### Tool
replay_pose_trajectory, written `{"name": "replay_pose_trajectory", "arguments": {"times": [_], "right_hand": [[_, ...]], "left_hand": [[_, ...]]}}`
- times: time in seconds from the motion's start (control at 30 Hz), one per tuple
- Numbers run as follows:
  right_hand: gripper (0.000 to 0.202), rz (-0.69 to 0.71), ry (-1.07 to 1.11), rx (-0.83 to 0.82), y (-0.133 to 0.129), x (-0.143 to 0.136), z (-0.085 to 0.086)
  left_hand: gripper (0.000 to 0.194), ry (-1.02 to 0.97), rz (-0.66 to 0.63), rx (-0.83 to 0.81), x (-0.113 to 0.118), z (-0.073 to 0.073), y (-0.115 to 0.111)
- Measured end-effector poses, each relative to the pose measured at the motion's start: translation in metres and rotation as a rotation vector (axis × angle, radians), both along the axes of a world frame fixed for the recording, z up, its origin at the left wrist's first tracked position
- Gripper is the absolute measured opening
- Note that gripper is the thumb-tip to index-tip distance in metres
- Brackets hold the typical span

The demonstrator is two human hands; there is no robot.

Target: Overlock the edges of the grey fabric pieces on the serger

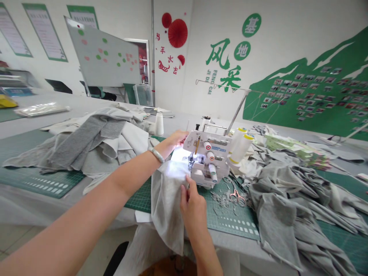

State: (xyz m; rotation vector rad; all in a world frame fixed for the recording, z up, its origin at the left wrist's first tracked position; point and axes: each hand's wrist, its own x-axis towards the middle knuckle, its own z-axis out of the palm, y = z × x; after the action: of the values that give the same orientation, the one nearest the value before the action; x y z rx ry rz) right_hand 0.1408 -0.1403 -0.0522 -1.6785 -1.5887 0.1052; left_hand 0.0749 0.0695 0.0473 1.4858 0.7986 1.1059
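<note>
A white sewing machine (211, 153) stands on a green cutting mat, its lamp lighting the needle area. Light grey fabric (168, 203) lies under that area and hangs over the table's front edge. My left hand (178, 138) reaches to the machine's left upper side, behind the lit area; its fingertips are partly hidden by the machine. At the fabric's right edge, just below the needle area, is my right hand (193, 203), index finger extended onto the cloth and thumb apart from it.
Grey fabric pieces (97, 134) are heaped on the left, and another grey pile (287, 199) lies on the right. Pink-handled scissors (237, 196) and thread scraps (222, 199) sit right of the machine. White thread cones (241, 147) stand behind it.
</note>
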Motion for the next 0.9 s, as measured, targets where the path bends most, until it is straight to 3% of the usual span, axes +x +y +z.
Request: {"name": "replay_pose_trajectory", "arguments": {"times": [0.1,0.2,0.33,0.43,0.67,0.9], "right_hand": [[0.043,0.012,0.022,-0.018,-0.001,0.001,-0.001],[0.043,0.031,0.05,-0.026,-0.002,0.002,-0.002],[0.042,0.077,0.129,-0.026,-0.003,0.003,-0.002],[0.042,0.1,0.227,-0.008,-0.006,0.004,-0.004],[0.044,0.108,0.59,0.055,-0.011,0.006,-0.024],[0.024,0.149,0.749,0.049,-0.006,0.004,-0.041]], "left_hand": [[0.016,-0.003,0.274,0.103,-0.014,-0.006,-0.026],[0.011,0.056,0.373,0.245,-0.035,-0.025,-0.071],[0.014,0.457,0.054,0.691,-0.054,-0.053,-0.113],[0.02,0.568,-0.07,0.81,-0.057,-0.062,-0.117],[0.022,0.597,-0.055,0.821,-0.058,-0.063,-0.114],[0.024,0.613,-0.084,0.801,-0.06,-0.062,-0.114]]}}
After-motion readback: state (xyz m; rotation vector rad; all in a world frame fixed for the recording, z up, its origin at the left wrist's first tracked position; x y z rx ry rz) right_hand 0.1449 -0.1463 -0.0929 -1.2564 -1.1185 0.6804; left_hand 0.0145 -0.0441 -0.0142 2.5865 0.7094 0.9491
